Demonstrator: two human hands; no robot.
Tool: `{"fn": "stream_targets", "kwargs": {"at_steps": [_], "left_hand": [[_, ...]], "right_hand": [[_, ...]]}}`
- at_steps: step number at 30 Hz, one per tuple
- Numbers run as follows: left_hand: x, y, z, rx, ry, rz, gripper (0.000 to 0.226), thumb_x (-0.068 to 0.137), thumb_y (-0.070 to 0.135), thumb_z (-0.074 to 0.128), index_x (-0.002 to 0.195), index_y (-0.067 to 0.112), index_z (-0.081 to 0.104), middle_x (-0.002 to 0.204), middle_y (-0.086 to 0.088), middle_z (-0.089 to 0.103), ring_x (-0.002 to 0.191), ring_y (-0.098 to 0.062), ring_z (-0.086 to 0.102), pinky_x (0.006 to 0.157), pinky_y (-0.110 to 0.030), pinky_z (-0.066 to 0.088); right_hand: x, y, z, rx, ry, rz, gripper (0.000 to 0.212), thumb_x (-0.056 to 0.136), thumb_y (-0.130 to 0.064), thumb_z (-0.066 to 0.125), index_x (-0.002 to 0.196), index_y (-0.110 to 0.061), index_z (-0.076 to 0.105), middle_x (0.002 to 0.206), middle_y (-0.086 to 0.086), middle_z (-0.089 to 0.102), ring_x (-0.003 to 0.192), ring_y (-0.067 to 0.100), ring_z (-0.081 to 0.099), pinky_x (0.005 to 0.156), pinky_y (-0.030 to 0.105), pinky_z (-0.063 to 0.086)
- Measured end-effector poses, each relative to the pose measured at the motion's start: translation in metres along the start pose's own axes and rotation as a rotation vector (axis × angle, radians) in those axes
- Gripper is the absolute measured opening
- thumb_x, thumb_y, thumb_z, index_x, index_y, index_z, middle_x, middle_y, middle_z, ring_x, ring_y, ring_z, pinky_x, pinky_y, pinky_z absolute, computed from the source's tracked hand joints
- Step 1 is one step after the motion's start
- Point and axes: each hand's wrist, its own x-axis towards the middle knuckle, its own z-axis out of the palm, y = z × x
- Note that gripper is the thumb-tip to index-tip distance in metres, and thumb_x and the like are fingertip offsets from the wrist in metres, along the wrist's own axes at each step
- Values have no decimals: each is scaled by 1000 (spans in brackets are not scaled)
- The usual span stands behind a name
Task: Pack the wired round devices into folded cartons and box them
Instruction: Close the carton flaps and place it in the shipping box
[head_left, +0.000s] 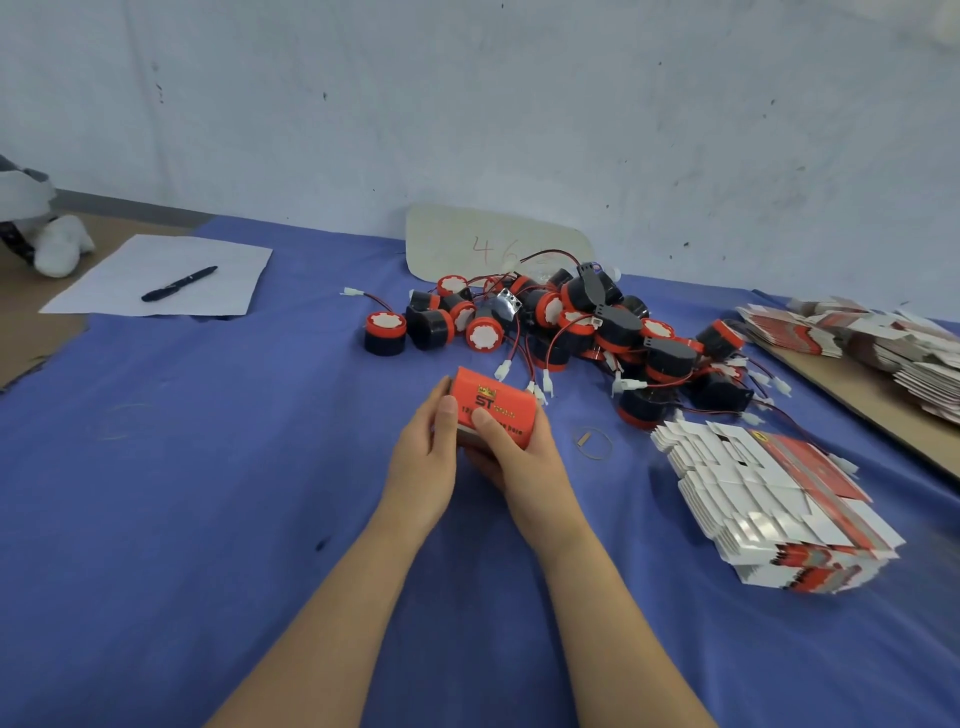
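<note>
At frame centre, over the bench (208, 467), the left hand (426, 460) and right hand (517, 460) are both gripping the orange carton (496, 408). Likely risk: uneven thumb pressure crushing a panel, or a loose flap springing open.

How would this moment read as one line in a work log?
left hand: grips orange carton | right hand: grips same carton | behind: device pile | right: flat cartons

Left, blue cloth (208, 467) lies bare; device pile (571, 322), flat cartons (769, 499) crowd right.
</note>
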Motion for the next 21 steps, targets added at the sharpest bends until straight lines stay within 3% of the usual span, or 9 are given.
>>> {"fn": "stream_targets", "kwargs": {"at_steps": [4, 9, 12, 17, 19, 21], "left_hand": [[0, 0, 0, 92, 32, 62, 42, 102, 31, 34, 142, 21, 42, 138, -2, 53, 125, -16, 51, 107, -40, 41], [-1, 1, 3, 177, 2, 92, 44, 102, 32, 33, 145, 22, 37, 143, 1, 47, 129, -13, 46, 109, -28, 36], [0, 0, 3, 200, -3, 83, 45, 102, 33, 31, 146, 24, 34, 144, 1, 46, 129, -13, 46, 104, -22, 35], [-1, -5, 3, 260, 7, 94, 44, 104, 27, 31, 148, 23, 31, 144, 2, 45, 126, -9, 45, 86, 0, 26], [-1, -5, 3, 245, 15, 90, 44, 104, 26, 32, 147, 22, 32, 143, 2, 46, 126, -10, 46, 90, -2, 29], [-1, -5, 3, 161, -3, 61, 43, 103, 25, 34, 146, 24, 34, 143, 0, 48, 127, -14, 48, 104, -18, 35]], "right_hand": [[-1, -2, -3, -17, -59, 5, 43, 92, -18, 62, 131, -13, 47, 116, 8, 67, 106, 19, 66, 87, 30, 55], [0, -3, -11, -2, -94, 30, 36, 93, -16, 59, 127, -11, 50, 117, 10, 66, 106, 17, 66, 87, 28, 54], [0, -3, -12, -9, -90, 34, 35, 92, -16, 60, 126, -11, 51, 117, 10, 67, 105, 18, 66, 86, 28, 55], [-2, -4, -11, -12, -89, 36, 35, 92, -14, 61, 125, -11, 50, 114, 8, 68, 103, 17, 67, 85, 28, 55], [-3, -5, -9, -13, -92, 29, 37, 91, -12, 61, 126, -12, 49, 114, 9, 67, 103, 18, 67, 84, 28, 56], [-4, -6, -8, -18, -84, -5, 38, 91, -10, 62, 125, -20, 49, 113, 9, 67, 102, 19, 66, 82, 27, 56]]}}
